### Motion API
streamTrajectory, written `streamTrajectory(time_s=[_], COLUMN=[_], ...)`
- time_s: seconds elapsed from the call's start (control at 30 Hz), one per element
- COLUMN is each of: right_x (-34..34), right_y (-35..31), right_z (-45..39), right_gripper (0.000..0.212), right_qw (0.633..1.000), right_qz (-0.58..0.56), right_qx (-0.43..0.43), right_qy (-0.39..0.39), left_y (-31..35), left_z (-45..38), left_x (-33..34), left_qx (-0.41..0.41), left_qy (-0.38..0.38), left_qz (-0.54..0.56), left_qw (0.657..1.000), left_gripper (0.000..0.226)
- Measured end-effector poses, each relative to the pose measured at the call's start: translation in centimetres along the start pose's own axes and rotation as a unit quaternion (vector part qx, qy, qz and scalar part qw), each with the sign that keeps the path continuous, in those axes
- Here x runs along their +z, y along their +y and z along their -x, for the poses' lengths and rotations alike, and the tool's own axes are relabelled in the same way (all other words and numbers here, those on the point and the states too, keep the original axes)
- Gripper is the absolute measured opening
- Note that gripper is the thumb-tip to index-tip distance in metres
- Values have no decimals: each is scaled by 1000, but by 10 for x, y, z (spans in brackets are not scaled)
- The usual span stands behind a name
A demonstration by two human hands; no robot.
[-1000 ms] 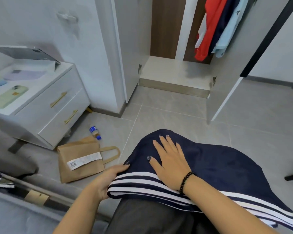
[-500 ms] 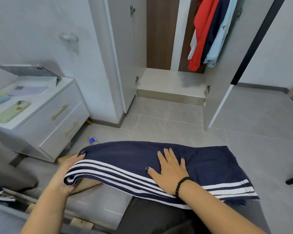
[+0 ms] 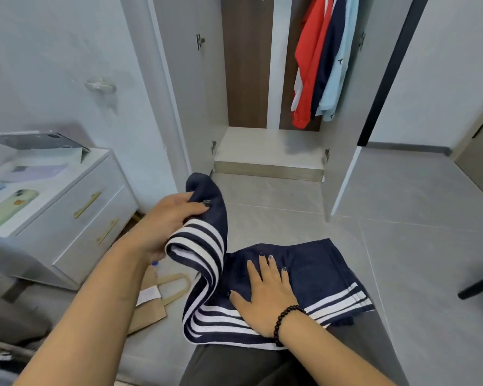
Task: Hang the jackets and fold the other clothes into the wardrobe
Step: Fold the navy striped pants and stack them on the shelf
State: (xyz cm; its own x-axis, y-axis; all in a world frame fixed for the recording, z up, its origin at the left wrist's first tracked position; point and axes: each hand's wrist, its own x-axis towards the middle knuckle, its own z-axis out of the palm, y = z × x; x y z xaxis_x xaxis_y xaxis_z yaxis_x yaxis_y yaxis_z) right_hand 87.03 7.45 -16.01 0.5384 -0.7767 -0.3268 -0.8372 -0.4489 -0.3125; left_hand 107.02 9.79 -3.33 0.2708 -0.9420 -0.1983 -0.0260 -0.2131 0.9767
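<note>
Navy trousers with white side stripes lie across my lap. My left hand grips their left end and holds it lifted and folded over toward the middle. My right hand, a black bead bracelet at its wrist, presses flat on the right half with straight fingers. Ahead stands the open wardrobe. A red jacket, a navy one and a light blue one hang inside on the right, above a bare pale bottom shelf.
A white nightstand with gold drawer handles stands at left, with phones and a propped tablet on top. A brown paper bag lies on the grey tiled floor beside my lap. The wardrobe's right door swings out over the floor.
My left hand has raised the trousers' left end and swung it rightward over the middle. My right hand has stayed pressed on the fabric. The view has tilted up toward the wardrobe.
</note>
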Motion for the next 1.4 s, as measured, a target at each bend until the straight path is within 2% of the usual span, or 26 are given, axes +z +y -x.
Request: streamTrajectory(time_s=[0.1,0.17,0.23,0.37,0.47,0.57,0.63,0.67,0.7,0.73,0.77,0.83,0.9,0.93,1.0,1.03,1.1,1.13,1.17,1.23,1.33,1.4], right_x=[-7,-12,-17,-22,-22,-25,-36,-42,-48,-53,-55,-52,-46,-44,-43,-42,-38,-36,-35,-42,-73,-96], right_y=[19,34,51,85,103,122,132,137,141,141,140,137,131,129,126,127,131,134,135,139,138,126], right_z=[23,41,59,91,100,98,96,95,95,96,96,91,85,81,79,79,82,84,86,87,80,69], right_gripper=[85,87,86,75,66,53,45,41,38,36,36,37,34,28,20,20,22,23,24,21,13,24], right_qw=[994,981,976,977,961,915,839,798,772,770,775,816,855,858,836,812,769,766,776,825,922,969], right_qz=[75,128,124,-50,-181,-337,-493,-557,-591,-591,-581,-518,-440,-422,-447,-483,-540,-542,-530,-467,-293,-140], right_qx=[70,122,153,158,119,114,143,150,154,159,163,162,166,171,174,179,190,195,197,205,212,189], right_qy=[49,74,95,135,170,193,179,174,177,182,190,197,219,239,266,274,284,284,278,243,140,79], left_y=[8,-1,-14,-43,-54,-62,-67,-69,-72,-74,-76,-79,-81,-81,-80,-80,-80,-81,-82,-86,-96,-102], left_z=[-18,-27,-33,-34,-30,-25,-22,-20,-19,-17,-17,-13,-6,-2,5,8,13,15,18,26,41,48], left_x=[63,100,134,185,206,222,230,232,233,232,230,223,212,205,188,179,162,154,148,138,127,122], left_qx=[-5,-19,-35,-55,-43,-25,-44,-74,-104,-124,-131,-119,-69,-29,59,95,139,142,135,113,89,80], left_qy=[-131,-181,-208,-250,-263,-249,-237,-236,-233,-224,-213,-195,-174,-157,-113,-93,-70,-69,-71,-64,-35,-17], left_qz=[-91,-144,-186,-206,-206,-160,-113,-82,-50,-25,-2,15,-34,-80,-197,-269,-419,-472,-502,-526,-547,-536], left_qw=[987,973,960,944,941,955,964,966,966,966,968,974,982,984,972,954,895,868,851,840,832,840], left_gripper=[11,15,22,30,21,16,11,17,24,29,32,36,39,41,43,45,48,49,49,49,53,54])
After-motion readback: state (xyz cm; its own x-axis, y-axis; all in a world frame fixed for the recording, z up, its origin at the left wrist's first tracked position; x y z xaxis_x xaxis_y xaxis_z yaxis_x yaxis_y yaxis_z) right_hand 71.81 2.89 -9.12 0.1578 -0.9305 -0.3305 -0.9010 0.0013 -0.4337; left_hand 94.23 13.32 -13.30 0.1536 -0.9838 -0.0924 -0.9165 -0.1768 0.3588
